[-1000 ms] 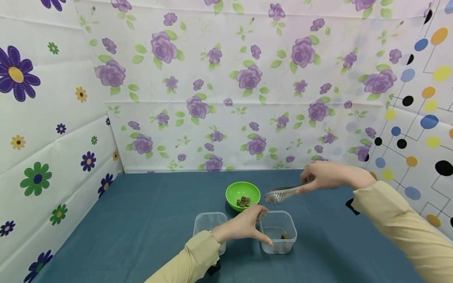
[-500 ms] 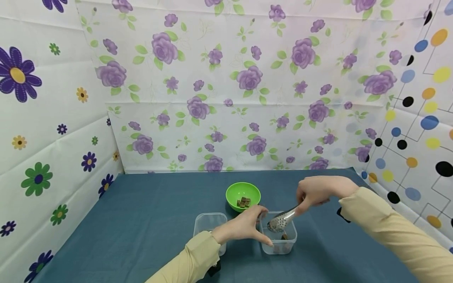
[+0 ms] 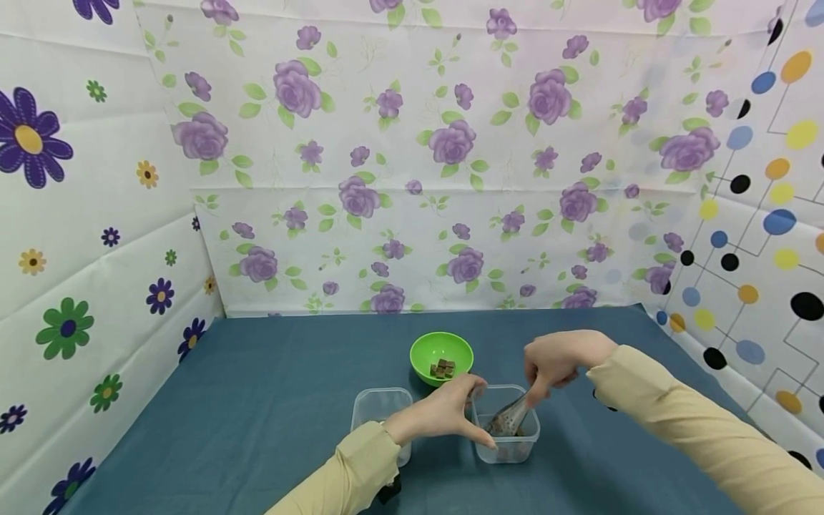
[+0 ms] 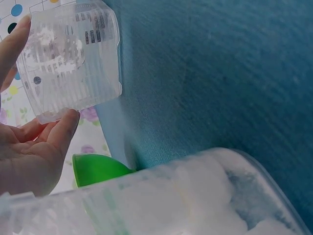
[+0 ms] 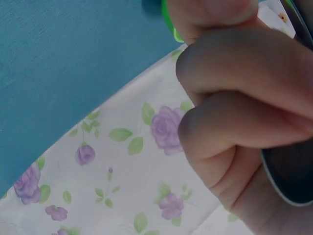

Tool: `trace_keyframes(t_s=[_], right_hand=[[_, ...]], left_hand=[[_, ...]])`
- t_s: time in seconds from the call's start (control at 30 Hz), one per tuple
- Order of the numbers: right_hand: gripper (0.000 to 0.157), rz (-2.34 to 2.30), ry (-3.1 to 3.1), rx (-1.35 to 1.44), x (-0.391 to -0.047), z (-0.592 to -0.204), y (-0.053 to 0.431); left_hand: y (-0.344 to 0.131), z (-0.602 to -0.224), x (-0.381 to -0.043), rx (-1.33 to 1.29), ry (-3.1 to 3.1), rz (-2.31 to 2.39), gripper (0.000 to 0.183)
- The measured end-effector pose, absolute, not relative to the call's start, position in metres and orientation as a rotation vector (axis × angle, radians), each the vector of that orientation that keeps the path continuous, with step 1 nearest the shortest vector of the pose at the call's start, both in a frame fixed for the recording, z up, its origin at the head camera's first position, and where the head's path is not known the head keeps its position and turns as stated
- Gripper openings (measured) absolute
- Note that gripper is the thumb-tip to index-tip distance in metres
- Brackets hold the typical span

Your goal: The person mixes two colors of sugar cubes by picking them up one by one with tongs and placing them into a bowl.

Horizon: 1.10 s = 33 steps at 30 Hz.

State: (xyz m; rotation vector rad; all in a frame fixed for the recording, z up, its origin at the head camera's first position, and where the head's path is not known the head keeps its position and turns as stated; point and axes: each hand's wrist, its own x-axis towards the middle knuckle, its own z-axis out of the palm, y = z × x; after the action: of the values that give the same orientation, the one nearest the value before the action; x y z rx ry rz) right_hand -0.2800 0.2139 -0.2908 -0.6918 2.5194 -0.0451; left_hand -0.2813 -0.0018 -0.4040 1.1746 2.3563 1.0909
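My left hand (image 3: 440, 411) holds the side of a clear plastic container (image 3: 515, 452), thumb at the near side and fingers at the far side. In the left wrist view, that container (image 4: 73, 73) sits between thumb and fingertips, with dark shapes showing through it. Metal tongs (image 3: 508, 420) with perforated heads are gripped in my right hand (image 3: 560, 361), their heads down inside the container. A bit of something brown shows beside them; whether they hold it I cannot tell. Curled fingers wrap the tongs' handle (image 5: 293, 176) in the right wrist view.
Behind the container stands a green bowl (image 3: 428, 347) with several brown cubes (image 3: 442, 369). A second clear container (image 3: 380, 400), partly behind the left forearm, has white rounded contents (image 4: 200, 191). Blue cloth (image 3: 290, 400) covers the table; patterned sheets (image 3: 399, 143) hang around it.
From above and right of the container, my right hand has moved left and down, bringing the tongs into it. The left hand and the containers have stayed in place.
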Motion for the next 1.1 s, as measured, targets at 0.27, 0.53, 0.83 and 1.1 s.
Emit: trace_keyframes(t_s=[0.27,0.53,0.83,1.1], right_hand=[[0.026,-0.015,2.524,-0.666,-0.278,-0.297,0.208],[0.028,0.019,2.537,-0.657,-0.280,-0.302,0.204],[0.026,0.043,2.531,-0.656,-0.279,-0.303,0.199],[0.024,0.027,2.519,-0.696,-0.278,-0.307,0.201]], left_hand=[[-0.002,-0.404,-0.281,1.182,2.336,1.108,0.077],[-0.002,-0.405,-0.282,1.173,2.322,1.120,0.077],[-0.002,-0.406,-0.282,1.192,2.325,1.126,0.077],[-0.003,-0.406,-0.282,1.205,2.342,1.111,0.078]])
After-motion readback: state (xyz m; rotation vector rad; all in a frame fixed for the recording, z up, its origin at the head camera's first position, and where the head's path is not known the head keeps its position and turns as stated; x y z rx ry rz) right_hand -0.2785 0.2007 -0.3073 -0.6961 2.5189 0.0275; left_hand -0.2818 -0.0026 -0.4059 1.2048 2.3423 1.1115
